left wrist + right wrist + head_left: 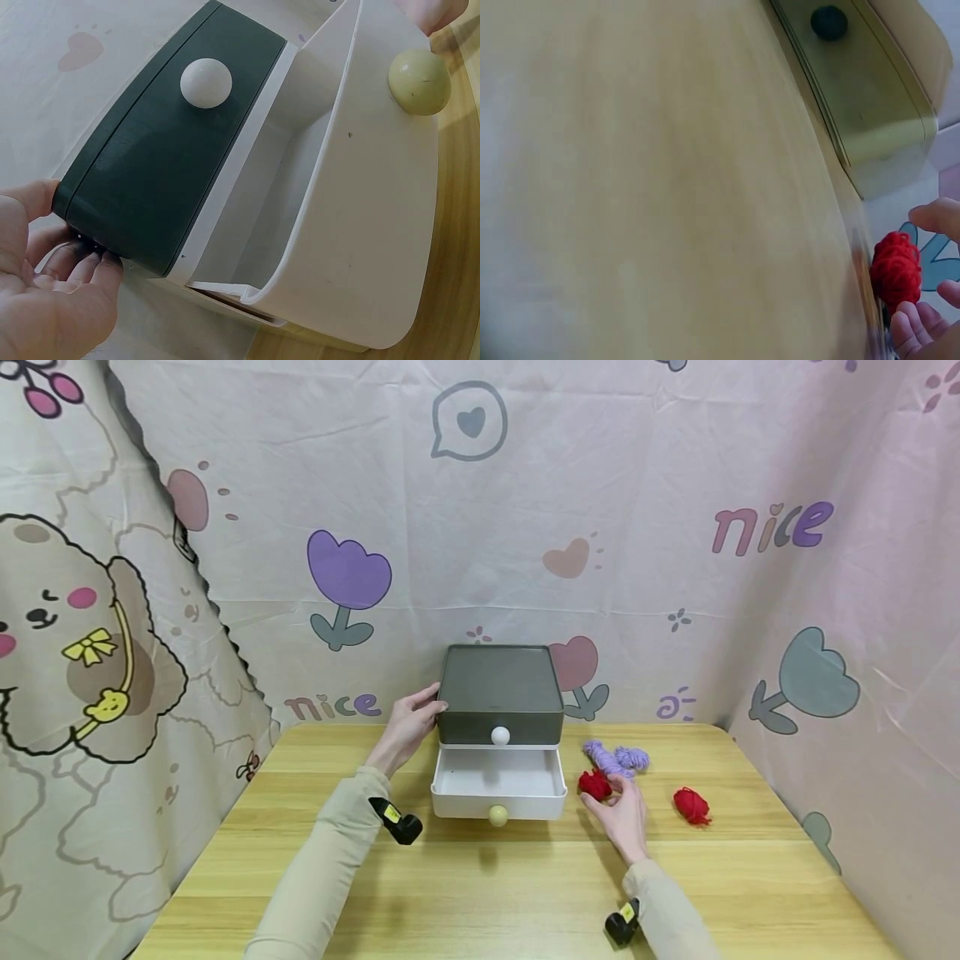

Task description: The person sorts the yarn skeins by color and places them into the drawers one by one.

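A small drawer box stands at the back of the table, with a dark green top section [501, 681] bearing a white knob. Its white drawer [375, 202] with a pale yellow knob is pulled out. My left hand [411, 727] grips the left side of the dark section, thumb at its upper edge and fingertips against its side [56, 277]. Right of the box, my right hand [621, 814] is at a red yarn bundle [595, 784]. In the right wrist view, the thumb [937, 217] stands apart from this red yarn [897, 271], with other fingers close below it.
Two lilac yarn bundles [618, 758] lie just behind the red one. Another red yarn bundle [692, 806] lies farther right on the wooden table [480, 893]. Below the white drawer is a yellowish drawer [877, 97] with a dark knob. A printed cloth [480, 527] hangs behind.
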The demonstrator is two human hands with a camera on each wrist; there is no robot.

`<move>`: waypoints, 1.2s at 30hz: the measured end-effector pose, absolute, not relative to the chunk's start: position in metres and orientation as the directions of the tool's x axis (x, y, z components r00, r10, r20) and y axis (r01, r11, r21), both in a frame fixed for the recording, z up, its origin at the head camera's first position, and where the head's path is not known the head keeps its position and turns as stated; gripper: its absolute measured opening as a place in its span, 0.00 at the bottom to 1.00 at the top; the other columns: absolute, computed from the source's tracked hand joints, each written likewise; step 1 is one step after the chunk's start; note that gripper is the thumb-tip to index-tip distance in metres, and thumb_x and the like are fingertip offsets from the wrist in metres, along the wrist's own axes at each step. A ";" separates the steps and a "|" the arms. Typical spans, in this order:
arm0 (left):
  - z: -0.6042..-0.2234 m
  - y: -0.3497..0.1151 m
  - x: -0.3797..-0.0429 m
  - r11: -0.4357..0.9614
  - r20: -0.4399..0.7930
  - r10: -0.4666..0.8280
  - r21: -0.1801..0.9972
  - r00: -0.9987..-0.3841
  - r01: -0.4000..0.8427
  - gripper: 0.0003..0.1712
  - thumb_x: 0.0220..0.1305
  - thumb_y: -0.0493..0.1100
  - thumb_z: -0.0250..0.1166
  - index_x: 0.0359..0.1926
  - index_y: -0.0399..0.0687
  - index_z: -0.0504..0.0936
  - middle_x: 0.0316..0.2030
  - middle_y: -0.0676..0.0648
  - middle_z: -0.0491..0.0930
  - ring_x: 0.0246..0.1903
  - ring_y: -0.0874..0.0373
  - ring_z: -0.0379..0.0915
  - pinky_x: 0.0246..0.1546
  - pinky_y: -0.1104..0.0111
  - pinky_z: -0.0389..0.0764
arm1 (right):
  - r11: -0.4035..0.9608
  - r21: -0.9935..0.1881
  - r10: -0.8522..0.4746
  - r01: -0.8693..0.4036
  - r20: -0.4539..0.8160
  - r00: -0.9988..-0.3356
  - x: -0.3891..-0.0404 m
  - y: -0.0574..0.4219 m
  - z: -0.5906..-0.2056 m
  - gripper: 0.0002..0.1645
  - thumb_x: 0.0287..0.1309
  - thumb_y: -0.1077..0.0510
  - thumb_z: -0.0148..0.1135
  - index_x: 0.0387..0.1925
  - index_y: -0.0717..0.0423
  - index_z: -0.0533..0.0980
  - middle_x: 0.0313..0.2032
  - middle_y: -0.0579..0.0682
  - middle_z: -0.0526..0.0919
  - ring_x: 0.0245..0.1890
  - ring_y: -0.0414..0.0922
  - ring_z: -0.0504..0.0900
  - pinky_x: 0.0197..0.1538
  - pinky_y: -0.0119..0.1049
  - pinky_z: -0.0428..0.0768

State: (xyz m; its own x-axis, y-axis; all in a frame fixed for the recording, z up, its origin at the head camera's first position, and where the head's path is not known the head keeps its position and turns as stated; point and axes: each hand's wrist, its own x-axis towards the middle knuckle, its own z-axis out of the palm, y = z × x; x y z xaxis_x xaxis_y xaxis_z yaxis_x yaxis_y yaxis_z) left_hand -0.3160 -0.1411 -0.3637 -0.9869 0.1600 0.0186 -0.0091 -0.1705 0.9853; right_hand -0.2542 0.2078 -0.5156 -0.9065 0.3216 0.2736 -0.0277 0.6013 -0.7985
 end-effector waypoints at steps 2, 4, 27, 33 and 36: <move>-0.364 -0.141 -0.316 -0.170 0.015 0.157 0.985 -0.988 -0.012 0.35 0.73 0.31 0.53 0.77 0.40 0.56 0.80 0.40 0.45 0.78 0.50 0.46 0.79 0.56 0.50 | 0.603 -0.797 0.324 -0.025 0.274 -0.905 -0.257 0.208 -0.516 0.36 0.50 0.55 0.76 0.57 0.69 0.74 0.50 0.69 0.82 0.40 0.56 0.84 0.44 0.38 0.79; -0.364 -0.141 -0.316 -0.170 0.016 0.156 0.985 -0.988 -0.011 0.35 0.73 0.31 0.53 0.77 0.40 0.56 0.80 0.40 0.45 0.78 0.50 0.45 0.79 0.56 0.50 | 0.604 -0.797 0.327 -0.023 0.273 -0.905 -0.259 0.208 -0.517 0.35 0.49 0.56 0.76 0.57 0.70 0.74 0.49 0.69 0.82 0.40 0.57 0.85 0.45 0.40 0.79; -0.363 -0.141 -0.315 -0.159 0.021 0.152 0.987 -0.988 -0.004 0.35 0.73 0.31 0.53 0.77 0.40 0.55 0.80 0.41 0.45 0.78 0.49 0.44 0.79 0.54 0.49 | 0.666 -0.746 0.344 0.007 0.299 -0.890 -0.272 0.206 -0.522 0.27 0.48 0.58 0.75 0.48 0.72 0.81 0.43 0.70 0.84 0.47 0.63 0.80 0.51 0.56 0.77; -0.364 -0.140 -0.315 -0.164 0.020 0.145 0.986 -0.989 -0.004 0.35 0.72 0.31 0.54 0.77 0.41 0.57 0.80 0.42 0.47 0.78 0.50 0.45 0.79 0.56 0.51 | 0.668 -0.744 0.347 0.017 0.291 -0.892 -0.271 0.207 -0.523 0.26 0.49 0.58 0.74 0.48 0.70 0.81 0.40 0.69 0.87 0.43 0.63 0.85 0.47 0.55 0.81; -0.364 -0.140 -0.316 -0.164 0.024 0.150 0.986 -0.988 -0.001 0.35 0.73 0.30 0.53 0.77 0.40 0.56 0.80 0.41 0.46 0.78 0.49 0.45 0.79 0.55 0.50 | 0.664 -0.748 0.351 0.018 0.289 -0.891 -0.270 0.207 -0.522 0.25 0.49 0.58 0.74 0.48 0.70 0.81 0.39 0.68 0.88 0.41 0.62 0.86 0.45 0.53 0.81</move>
